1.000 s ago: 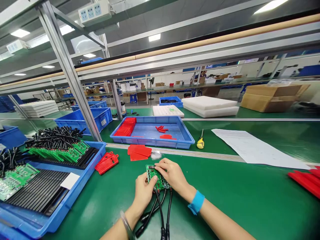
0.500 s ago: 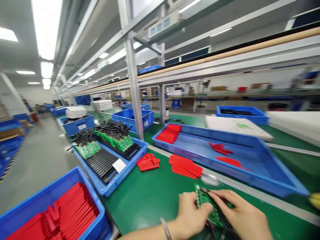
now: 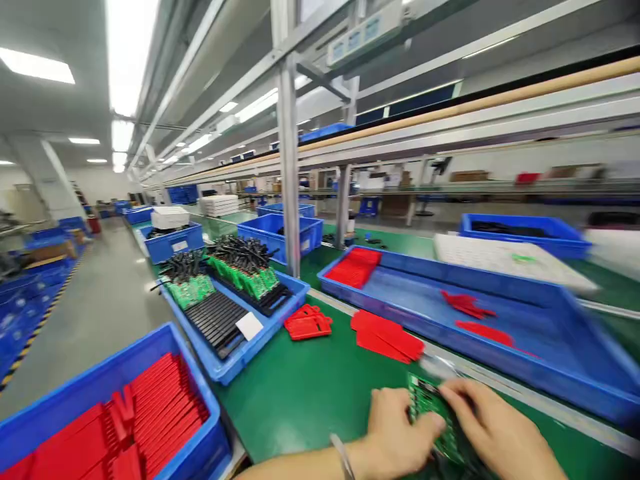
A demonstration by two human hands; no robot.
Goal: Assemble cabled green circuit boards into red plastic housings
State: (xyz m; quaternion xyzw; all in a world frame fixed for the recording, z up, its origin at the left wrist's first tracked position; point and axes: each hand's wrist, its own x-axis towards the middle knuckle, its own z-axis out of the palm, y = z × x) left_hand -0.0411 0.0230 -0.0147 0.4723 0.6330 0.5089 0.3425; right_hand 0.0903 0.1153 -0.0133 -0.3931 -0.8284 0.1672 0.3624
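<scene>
Both my hands hold a small green circuit board (image 3: 430, 407) low on the green bench at the bottom right of the view. My left hand (image 3: 397, 433) grips its left edge, thumb on top. My right hand (image 3: 493, 430) covers its right side with fingers curled over it. A small clear plastic piece (image 3: 436, 365) lies just beyond the board. Loose red plastic covers (image 3: 387, 337) lie on the bench a little farther off.
A long blue tray (image 3: 400, 303) with red parts stands behind the board. To the left are a blue tray (image 3: 235, 357) of green boards with black cables, a red piece (image 3: 309, 325), and a blue bin (image 3: 165, 407) of red covers. A metal post (image 3: 289, 167) rises mid-bench.
The view has swung left and down the aisle, so my hands now sit at the lower right. Both hands keep the same hold on the board.
</scene>
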